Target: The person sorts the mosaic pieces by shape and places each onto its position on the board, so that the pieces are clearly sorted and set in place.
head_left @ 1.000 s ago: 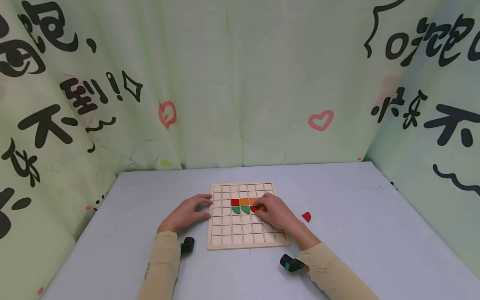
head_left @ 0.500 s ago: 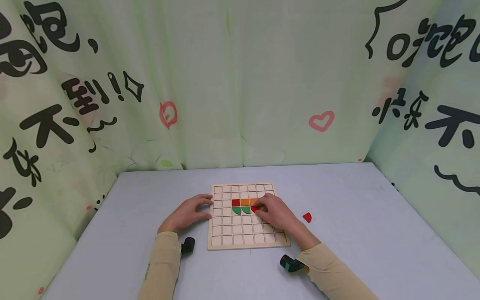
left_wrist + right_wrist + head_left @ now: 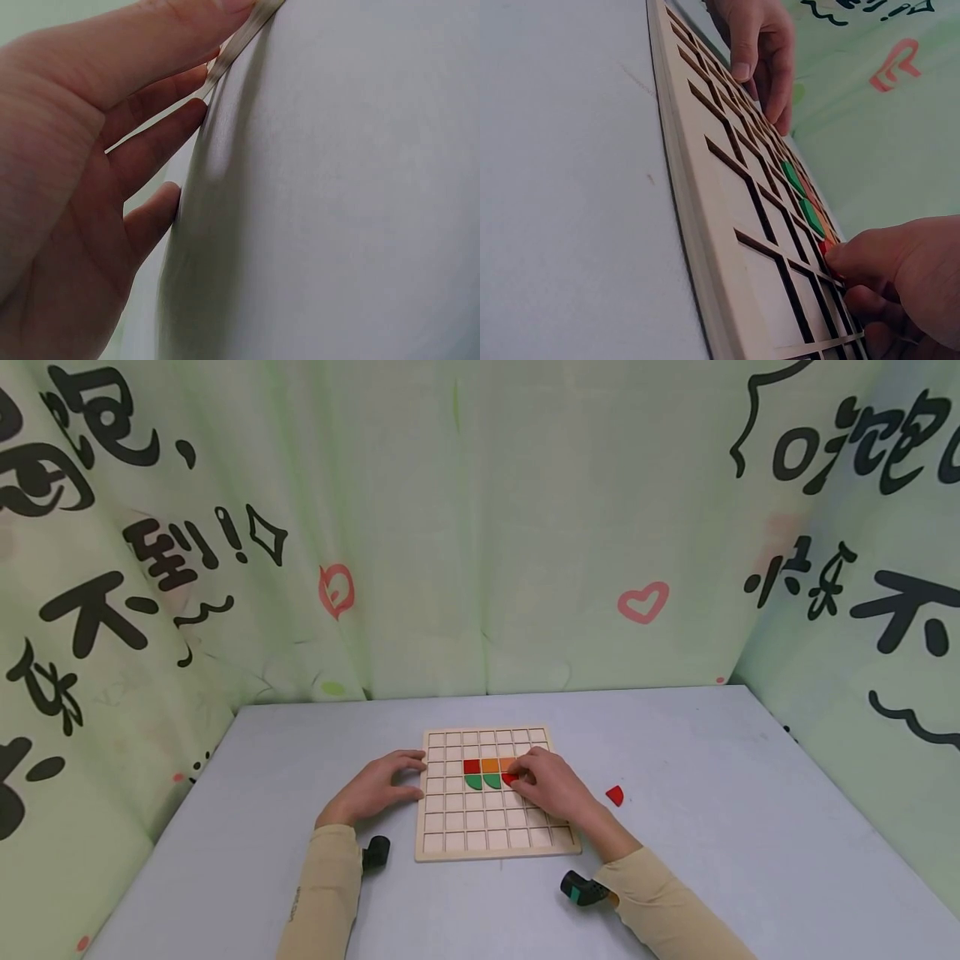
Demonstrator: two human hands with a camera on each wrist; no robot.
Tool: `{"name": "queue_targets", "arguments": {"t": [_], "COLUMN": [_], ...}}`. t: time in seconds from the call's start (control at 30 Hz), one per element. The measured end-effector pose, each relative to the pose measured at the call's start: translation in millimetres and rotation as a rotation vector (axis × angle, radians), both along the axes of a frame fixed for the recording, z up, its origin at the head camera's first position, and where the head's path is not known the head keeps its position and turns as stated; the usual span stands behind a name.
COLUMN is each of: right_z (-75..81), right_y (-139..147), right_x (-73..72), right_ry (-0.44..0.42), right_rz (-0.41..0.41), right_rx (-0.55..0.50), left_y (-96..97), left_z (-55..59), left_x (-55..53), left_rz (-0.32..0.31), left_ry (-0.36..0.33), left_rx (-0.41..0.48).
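Note:
A wooden grid board [image 3: 495, 857] lies on the table, seen in the head view. My left hand [image 3: 375, 789] rests its fingertips and thumb along the board's left rim, the fingers mostly straight. Over the board's right part, my right hand [image 3: 553, 785] pinches a red rounded tile [image 3: 507, 778] at a grid cell; in the right wrist view the thumb covers most of this red tile [image 3: 824, 246]. Left of it sit two green quarter-circle tiles [image 3: 473, 782]. The row behind holds a red square tile [image 3: 471, 767] and orange tiles [image 3: 490, 765], partly hidden by my fingers.
A loose red quarter-circle tile [image 3: 615, 795] lies on the white table [image 3: 675, 760], right of the board. Black wrist cameras [image 3: 375, 853] hang beside both sleeves. A printed curtain [image 3: 480, 527] rises behind the table and along both sides.

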State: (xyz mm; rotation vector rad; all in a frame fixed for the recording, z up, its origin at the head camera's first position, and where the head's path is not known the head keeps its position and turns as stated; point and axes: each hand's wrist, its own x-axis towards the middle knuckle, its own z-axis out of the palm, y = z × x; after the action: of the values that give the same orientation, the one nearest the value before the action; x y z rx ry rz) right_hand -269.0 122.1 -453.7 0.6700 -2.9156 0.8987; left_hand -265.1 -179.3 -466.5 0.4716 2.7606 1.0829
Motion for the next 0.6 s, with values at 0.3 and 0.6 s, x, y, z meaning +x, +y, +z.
{"name": "queue_targets", "arguments": {"t": [0.3,0.6], "right_z": [-1.4,-2.9], "right_y": [0.6,3.2], "right_x": [-0.2,-0.1], "right_ry": [0.004,0.019], "right_rz": [-0.004,-0.031], "right_rx": [-0.008,-0.02], "left_y": [-0.5,-0.6], "left_z": [-1.1,-2.6], "left_x": [-0.3,-0.4], "left_rz": [-0.001,0.006], "left_ry": [0.004,0.005], "left_rx": [0.008,0.011]}}
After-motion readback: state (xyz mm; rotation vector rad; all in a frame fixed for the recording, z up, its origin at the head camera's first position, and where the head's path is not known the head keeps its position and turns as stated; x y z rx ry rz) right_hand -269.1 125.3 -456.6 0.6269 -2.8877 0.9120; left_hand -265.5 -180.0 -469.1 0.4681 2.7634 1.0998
